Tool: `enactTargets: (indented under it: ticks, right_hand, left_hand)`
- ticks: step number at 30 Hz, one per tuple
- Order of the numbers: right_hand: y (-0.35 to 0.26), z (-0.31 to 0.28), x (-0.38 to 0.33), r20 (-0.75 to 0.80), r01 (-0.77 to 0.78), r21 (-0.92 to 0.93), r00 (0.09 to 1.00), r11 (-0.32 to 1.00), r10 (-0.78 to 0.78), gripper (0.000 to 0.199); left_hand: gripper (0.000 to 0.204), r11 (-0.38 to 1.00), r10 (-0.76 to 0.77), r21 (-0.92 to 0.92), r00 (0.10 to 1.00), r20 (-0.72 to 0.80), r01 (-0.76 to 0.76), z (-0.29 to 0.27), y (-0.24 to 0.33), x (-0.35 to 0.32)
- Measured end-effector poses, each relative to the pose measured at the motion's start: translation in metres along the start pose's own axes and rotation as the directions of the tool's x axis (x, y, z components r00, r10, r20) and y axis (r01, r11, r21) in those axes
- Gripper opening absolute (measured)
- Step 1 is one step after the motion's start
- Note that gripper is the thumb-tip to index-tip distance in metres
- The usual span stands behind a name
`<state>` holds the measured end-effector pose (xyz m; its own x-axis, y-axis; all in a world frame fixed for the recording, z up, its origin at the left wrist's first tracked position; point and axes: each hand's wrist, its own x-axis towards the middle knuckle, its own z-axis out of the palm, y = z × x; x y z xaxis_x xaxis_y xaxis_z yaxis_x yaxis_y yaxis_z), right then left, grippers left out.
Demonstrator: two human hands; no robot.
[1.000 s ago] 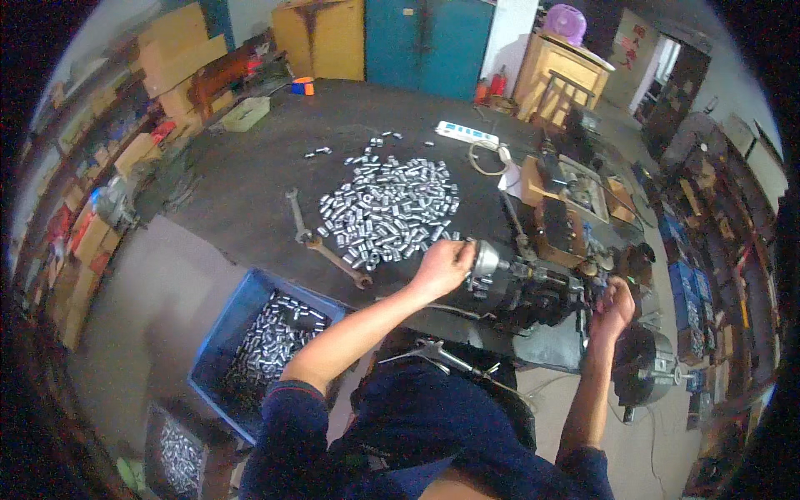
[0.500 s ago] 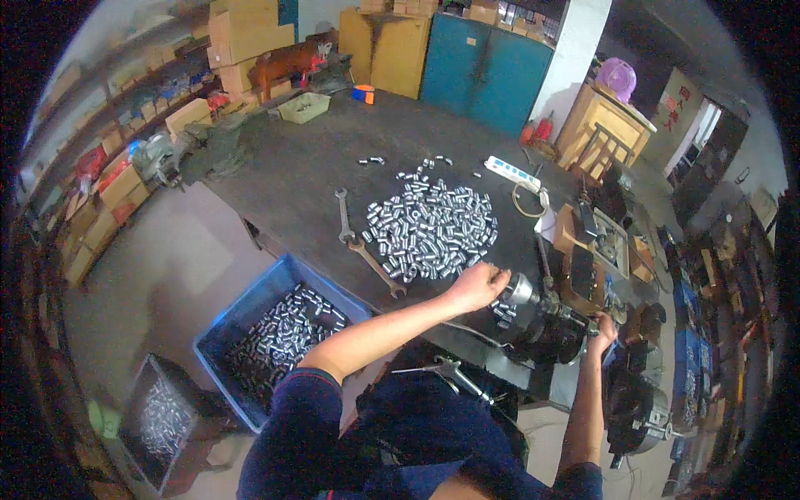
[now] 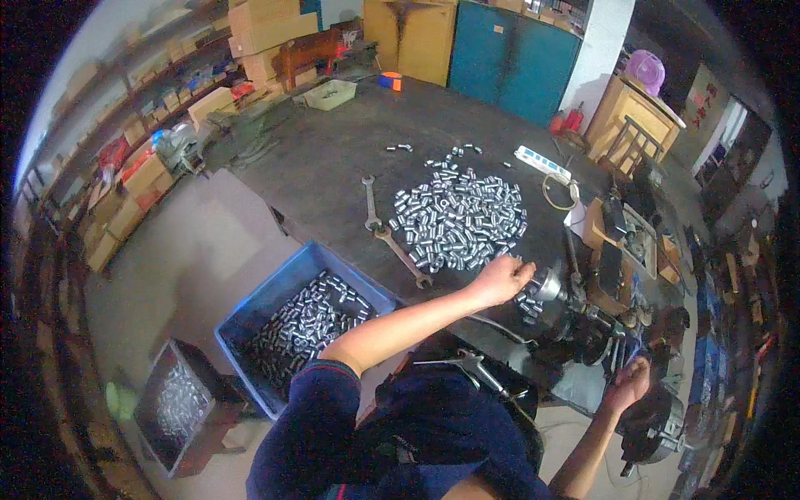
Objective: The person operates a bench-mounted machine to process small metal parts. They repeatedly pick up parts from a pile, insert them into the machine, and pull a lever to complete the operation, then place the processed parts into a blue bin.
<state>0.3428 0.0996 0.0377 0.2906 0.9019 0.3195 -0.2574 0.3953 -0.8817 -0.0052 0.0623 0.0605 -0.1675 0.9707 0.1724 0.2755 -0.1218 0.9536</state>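
My left hand (image 3: 503,281) is closed in a pinch just left of the round metal chuck (image 3: 547,286) of a small dark machine (image 3: 583,337). Whatever lies between its fingertips is too small to make out. My right hand (image 3: 631,384) is curled beside the near right side of the machine, close to some metal rods (image 3: 615,357). What its fingers hold, if anything, is hidden. A few short shiny metal sleeves (image 3: 528,308) lie under the chuck. Behind my left hand, a big heap of the same sleeves (image 3: 458,218) covers part of the dark worktable (image 3: 333,158).
Two open-end wrenches (image 3: 370,204) lie left of the heap. A blue bin (image 3: 260,312) of sleeves stands by my left elbow, with a dark box (image 3: 154,408) of small parts beyond it. A white power strip (image 3: 542,163) and a coiled cable (image 3: 560,193) lie at the right.
My right hand has moved down and toward me from the machine's handle area. My left hand stays by the chuck. The whole view has shifted a little.
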Motion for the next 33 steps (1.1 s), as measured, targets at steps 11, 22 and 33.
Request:
enactTargets:
  ticks: [11,22,33]
  right_hand:
    - [0.102,-0.005,0.035,-0.086,-0.068,-0.132,0.995,0.989,0.057,0.018]
    - [0.095,-0.005,0.022,-0.091,-0.250,0.111,0.961,0.962,0.261,0.018]
    - [0.119,-0.024,0.026,-0.180,-0.350,0.075,0.916,0.934,0.358,0.017]
  left_hand:
    - [0.042,0.977,-0.166,-0.124,0.985,0.055,0.172,-0.044,-0.006,-0.027]
    - [0.039,0.758,-0.529,0.163,0.741,-0.413,0.632,-0.167,-0.143,-0.177]
    - [0.023,0.471,-0.362,0.606,0.767,-0.530,0.641,-0.230,-0.230,-0.284]
